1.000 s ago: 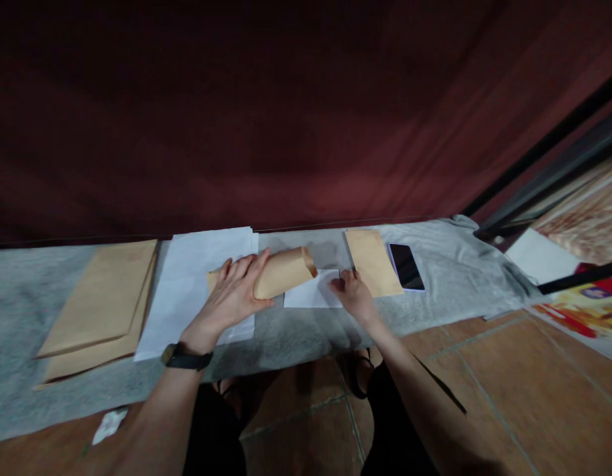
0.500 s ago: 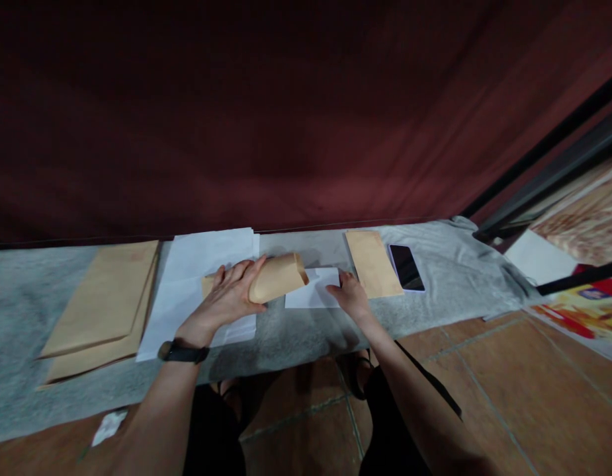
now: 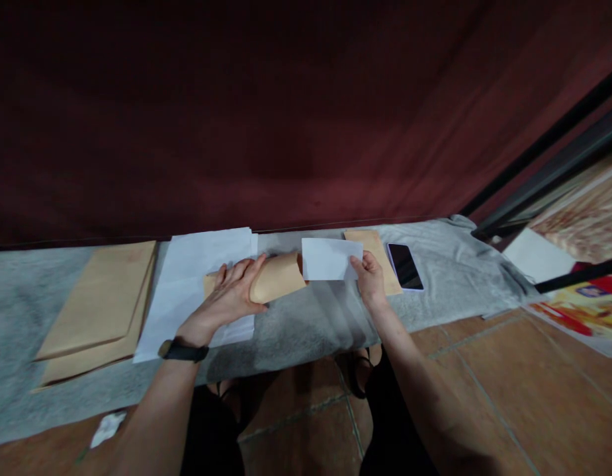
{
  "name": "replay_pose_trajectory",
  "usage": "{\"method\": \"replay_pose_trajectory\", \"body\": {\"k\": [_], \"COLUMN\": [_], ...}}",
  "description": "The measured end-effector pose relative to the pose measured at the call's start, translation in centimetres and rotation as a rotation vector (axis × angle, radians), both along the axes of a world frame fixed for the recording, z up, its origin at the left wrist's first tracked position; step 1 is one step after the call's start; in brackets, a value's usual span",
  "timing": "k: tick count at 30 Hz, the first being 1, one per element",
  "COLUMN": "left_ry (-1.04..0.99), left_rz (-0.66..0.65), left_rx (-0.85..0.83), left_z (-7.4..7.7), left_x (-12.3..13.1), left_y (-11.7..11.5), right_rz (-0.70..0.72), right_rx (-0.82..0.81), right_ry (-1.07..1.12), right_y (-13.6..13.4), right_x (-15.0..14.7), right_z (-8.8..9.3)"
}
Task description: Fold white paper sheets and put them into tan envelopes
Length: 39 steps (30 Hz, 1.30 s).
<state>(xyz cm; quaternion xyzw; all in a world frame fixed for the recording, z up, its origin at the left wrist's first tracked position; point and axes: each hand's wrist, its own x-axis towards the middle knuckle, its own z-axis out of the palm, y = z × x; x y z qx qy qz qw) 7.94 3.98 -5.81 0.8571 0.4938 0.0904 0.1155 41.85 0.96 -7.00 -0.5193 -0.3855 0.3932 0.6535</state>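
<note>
My left hand (image 3: 235,285) is wrapped over a brown paper envelope (image 3: 278,277), whose mouth gapes toward the right. Part of that envelope lies hidden beneath the hand, above white paper sheets (image 3: 206,254). In my right hand (image 3: 370,277) a folded white sheet of paper (image 3: 328,259) is pinched at its right end, raised off the cloth. The left edge of this sheet is close to the envelope's open mouth; I cannot tell whether they touch. Another brown envelope (image 3: 388,274) lies flat behind and beside my right hand.
Larger brown envelopes (image 3: 97,297) lie stacked at the left on the grey cloth (image 3: 306,330). A phone (image 3: 405,266) lies at the right. Behind stands a dark red curtain (image 3: 306,132). Black metal bars (image 3: 548,145) run along the right side. A white scrap (image 3: 107,428) lies at lower left.
My right hand has lifted the folded white sheet from the cloth and moved it up and to the right. My left hand has stayed on the envelope.
</note>
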Motion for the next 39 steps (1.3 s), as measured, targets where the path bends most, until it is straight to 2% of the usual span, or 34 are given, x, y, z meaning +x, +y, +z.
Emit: {"method": "replay_pose_trajectory", "body": {"k": [7,16,20,24,29,33,39], "left_ry": [0.038,0.027,0.026,0.019,0.023,0.012,-0.011], "left_rz": [0.002,-0.014,-0.061,-0.112,-0.165,-0.185,-0.212], "left_rx": [0.056,0.115,0.116,0.149,0.177,0.17,0.124], "left_z": [0.1,0.6,0.8,1.0,1.1,1.0,0.8], "left_x": [0.2,0.9,1.8,3.3,4.8,5.5,5.7], "left_y": [-0.1,-0.3,-0.7,-1.1,-1.4,-1.6,-1.7], "right_rz": [0.128,0.205,0.237,0.255,0.211,0.149,0.209], "right_rx": [-0.14,-0.217,-0.236,-0.269,-0.287,-0.296,-0.325], "right_ry": [-0.193,-0.228,-0.232,-0.241,-0.256,-0.228,-0.072], "right_y": [0.6,0.1,0.0,-0.3,-0.6,-0.5,-0.8], "right_x": [1.5,2.7,2.0,-0.1,-2.4,-2.8,-3.0], "right_z": [-1.2,-1.6,-1.3,-1.5,-2.3,-2.6,-2.2]}}
